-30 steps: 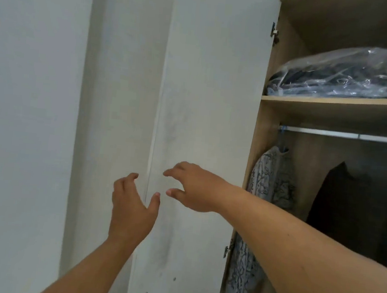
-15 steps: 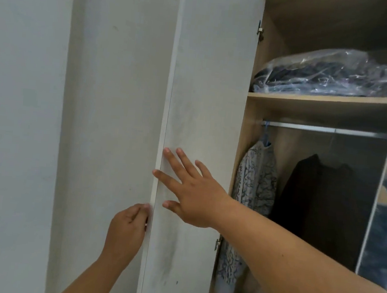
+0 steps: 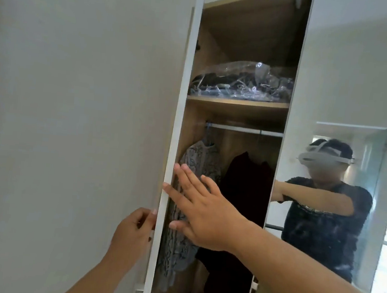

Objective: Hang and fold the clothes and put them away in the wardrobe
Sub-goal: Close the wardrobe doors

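Note:
The wardrobe's white left door (image 3: 178, 121) stands nearly edge-on to me. My left hand (image 3: 132, 232) grips its outer edge from the wall side, fingertips curled round it. My right hand (image 3: 200, 208) lies flat with straight fingers against the door's inner side, near the edge. Inside the wardrobe, a grey patterned shirt (image 3: 177, 258) and a dark garment (image 3: 245, 186) hang from the metal rail (image 3: 243, 129). The hands hide part of the shirt.
A wooden shelf (image 3: 237, 102) above the rail bears a clear plastic bag of dark clothes (image 3: 241, 82). The right door (image 3: 349, 66) carries a mirror (image 3: 365, 269) that reflects a person. A plain wall (image 3: 70, 134) fills the left.
The left door has swung from broad-face to nearly edge-on. My left hand has taken hold of its edge, my right hand has flattened against it, and the mirrored door has come into view.

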